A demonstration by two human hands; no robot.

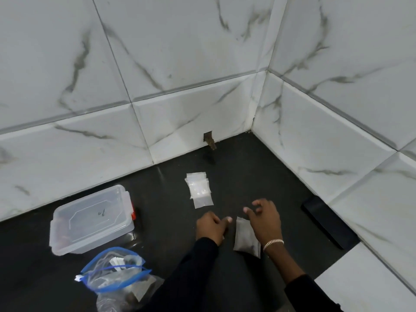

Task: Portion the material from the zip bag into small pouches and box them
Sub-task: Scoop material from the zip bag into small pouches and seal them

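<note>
A small filled pouch (244, 240) with dark material lies flat on the black floor between my hands. My right hand (265, 219) hovers just over its right side, fingers spread and loosely bent, holding nothing. My left hand (210, 226) sits to the pouch's left with fingers curled under and thumb pointing toward it; nothing shows in its grip. A stack of empty clear pouches (199, 190) lies farther away. The clear plastic box (90, 219) with its lid on stands at the left. The blue-zipped zip bag (117, 275) with dark material lies open at the near left.
Marble-patterned tile walls meet in a corner behind and to the right. A small hole (208, 138) breaks the wall base at the back. A flat black object (328, 224) lies along the right wall. A white tile (360, 273) borders the floor at the near right.
</note>
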